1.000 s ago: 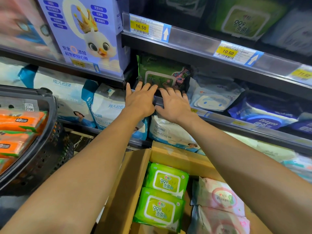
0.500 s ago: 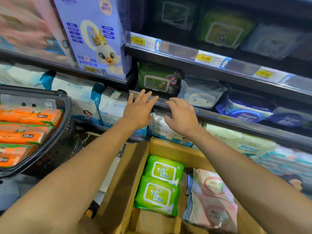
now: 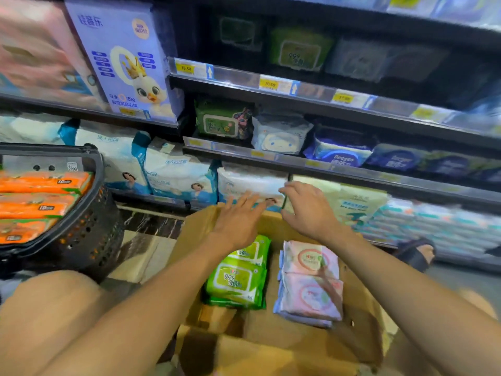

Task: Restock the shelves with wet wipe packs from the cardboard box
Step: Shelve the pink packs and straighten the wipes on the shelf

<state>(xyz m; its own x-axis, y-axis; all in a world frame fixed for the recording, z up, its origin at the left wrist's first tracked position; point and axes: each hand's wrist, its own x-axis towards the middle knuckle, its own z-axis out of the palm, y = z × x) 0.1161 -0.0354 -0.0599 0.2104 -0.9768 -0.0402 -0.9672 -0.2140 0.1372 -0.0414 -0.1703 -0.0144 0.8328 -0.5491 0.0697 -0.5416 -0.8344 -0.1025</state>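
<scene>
An open cardboard box (image 3: 195, 232) sits on the floor below the shelves. Inside lie green wet wipe packs (image 3: 235, 283) on the left and pink packs (image 3: 311, 289) on the right. My left hand (image 3: 238, 221) hovers over the box's far edge with fingers spread and holds nothing. To its right, my right hand (image 3: 306, 210) is also empty, its fingers loosely bent. A dark green wipe pack (image 3: 221, 123) stands on the middle shelf (image 3: 284, 158) above both hands.
A black basket (image 3: 81, 226) with orange packs stands at the left. White and blue packs (image 3: 282, 137) fill the middle shelf, large white bags (image 3: 173, 172) the lower one. A foot in a sandal (image 3: 414, 253) is at the right.
Both hands have let go of the dark green pack on the middle shelf and drawn back down to above the box. The view has tilted down.
</scene>
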